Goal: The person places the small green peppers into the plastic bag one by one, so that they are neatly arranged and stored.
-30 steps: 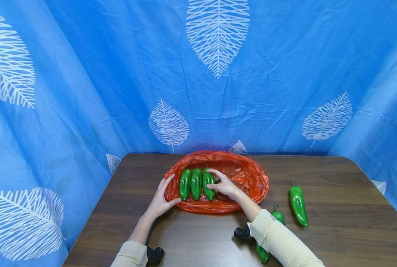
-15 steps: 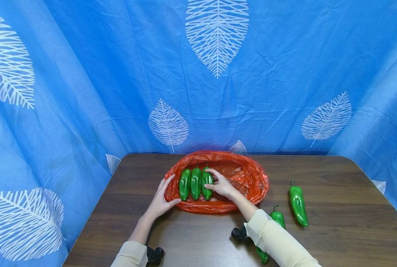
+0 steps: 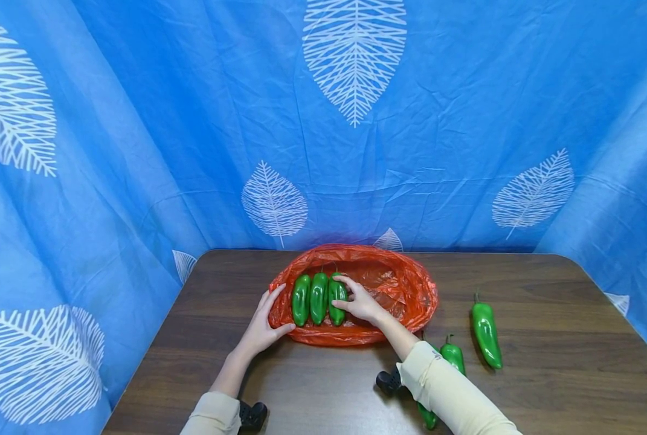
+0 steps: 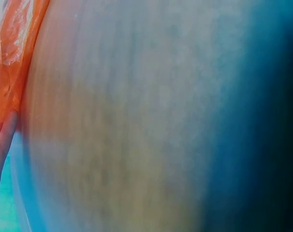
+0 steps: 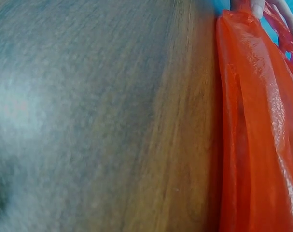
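No text, label, brand or number can be read. Below and right of the red bag [image 3: 356, 339], a small dark mark [image 3: 436, 355] shows on the cuff [image 3: 417, 364] of the right sleeve, too small to make out. Behind the bag, the blue curtain [image 3: 448, 121] bears white leaf prints [image 3: 356, 48]. In the right wrist view, well left of the bag, a faint reddish blur [image 5: 15, 106] lies in the glare on the table [image 5: 112, 145]; whether it is print cannot be told.

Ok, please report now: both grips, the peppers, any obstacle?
Left grip touches the red bag. Right grip pinches a pepper inside it. Head view: right sleeve partly hides other peppers on table.
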The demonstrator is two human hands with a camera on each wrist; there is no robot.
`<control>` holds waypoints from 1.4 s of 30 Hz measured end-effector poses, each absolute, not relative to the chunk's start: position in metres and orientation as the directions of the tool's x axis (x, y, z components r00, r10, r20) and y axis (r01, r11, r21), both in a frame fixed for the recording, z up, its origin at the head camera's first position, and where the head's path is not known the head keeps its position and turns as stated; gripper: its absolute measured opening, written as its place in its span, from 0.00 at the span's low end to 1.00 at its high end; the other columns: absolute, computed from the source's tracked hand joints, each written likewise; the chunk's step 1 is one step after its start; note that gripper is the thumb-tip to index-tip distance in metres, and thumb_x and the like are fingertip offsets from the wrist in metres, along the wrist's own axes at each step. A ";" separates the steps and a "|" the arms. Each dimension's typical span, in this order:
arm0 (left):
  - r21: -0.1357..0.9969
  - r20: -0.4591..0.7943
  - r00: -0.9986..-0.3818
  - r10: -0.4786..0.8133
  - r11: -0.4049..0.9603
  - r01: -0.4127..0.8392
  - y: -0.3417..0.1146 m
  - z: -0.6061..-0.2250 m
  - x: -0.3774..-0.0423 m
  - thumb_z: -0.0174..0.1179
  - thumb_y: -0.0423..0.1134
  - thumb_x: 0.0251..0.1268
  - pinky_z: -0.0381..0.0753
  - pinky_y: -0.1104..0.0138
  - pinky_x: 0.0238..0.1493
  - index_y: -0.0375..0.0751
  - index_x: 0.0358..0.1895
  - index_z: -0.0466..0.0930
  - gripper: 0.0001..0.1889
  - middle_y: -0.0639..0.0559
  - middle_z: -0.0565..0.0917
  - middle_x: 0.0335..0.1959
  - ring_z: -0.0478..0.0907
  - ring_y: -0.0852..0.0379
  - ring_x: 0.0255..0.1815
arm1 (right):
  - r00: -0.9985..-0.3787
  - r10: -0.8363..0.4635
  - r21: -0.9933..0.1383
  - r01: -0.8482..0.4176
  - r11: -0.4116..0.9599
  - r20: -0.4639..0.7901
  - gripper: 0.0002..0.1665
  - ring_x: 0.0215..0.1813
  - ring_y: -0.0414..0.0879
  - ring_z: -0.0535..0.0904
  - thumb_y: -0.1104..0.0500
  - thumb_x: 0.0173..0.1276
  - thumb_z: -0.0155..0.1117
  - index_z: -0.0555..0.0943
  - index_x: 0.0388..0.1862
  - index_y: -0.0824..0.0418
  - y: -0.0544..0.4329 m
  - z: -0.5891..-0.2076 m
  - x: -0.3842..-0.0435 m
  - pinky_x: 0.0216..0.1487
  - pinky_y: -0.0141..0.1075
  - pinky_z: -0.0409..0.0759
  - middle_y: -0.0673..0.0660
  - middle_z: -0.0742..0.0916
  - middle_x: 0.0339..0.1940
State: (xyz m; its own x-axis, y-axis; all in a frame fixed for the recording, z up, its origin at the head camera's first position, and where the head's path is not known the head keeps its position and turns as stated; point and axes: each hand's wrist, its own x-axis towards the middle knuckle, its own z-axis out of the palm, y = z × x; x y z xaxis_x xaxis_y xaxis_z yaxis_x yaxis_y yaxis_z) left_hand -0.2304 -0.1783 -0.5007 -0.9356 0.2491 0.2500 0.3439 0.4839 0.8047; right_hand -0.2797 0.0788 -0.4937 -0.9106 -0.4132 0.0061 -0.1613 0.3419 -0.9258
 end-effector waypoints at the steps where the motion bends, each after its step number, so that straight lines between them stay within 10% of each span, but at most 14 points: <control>1: 0.805 0.251 -0.935 0.250 0.483 0.345 -0.178 -0.501 -0.231 0.70 0.39 0.45 0.57 0.41 0.60 0.45 0.69 0.57 0.44 0.39 0.55 0.67 0.54 0.39 0.67 | -0.909 -0.417 -0.924 -0.164 0.345 0.005 0.33 0.39 0.52 0.79 0.65 0.62 0.61 0.62 0.65 0.66 0.079 -0.494 -0.280 0.37 0.39 0.79 0.67 0.78 0.45; 42: 0.806 0.244 -0.936 0.254 0.484 0.341 -0.178 -0.501 -0.231 0.71 0.40 0.45 0.57 0.42 0.61 0.45 0.69 0.57 0.45 0.39 0.55 0.68 0.53 0.40 0.67 | -0.925 -0.377 -0.924 -0.109 0.365 -0.040 0.40 0.54 0.61 0.73 0.55 0.62 0.62 0.56 0.70 0.53 0.133 -0.418 -0.261 0.48 0.52 0.76 0.68 0.70 0.58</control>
State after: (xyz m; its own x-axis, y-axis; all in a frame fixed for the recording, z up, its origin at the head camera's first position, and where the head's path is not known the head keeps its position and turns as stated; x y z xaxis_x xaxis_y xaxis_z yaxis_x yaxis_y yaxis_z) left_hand -0.2311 -0.1783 -0.5005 -0.9361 0.2537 0.2438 0.3411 0.4842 0.8058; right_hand -0.2613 0.1329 -0.4184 -0.9252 -0.3773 -0.0400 -0.1091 0.3654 -0.9244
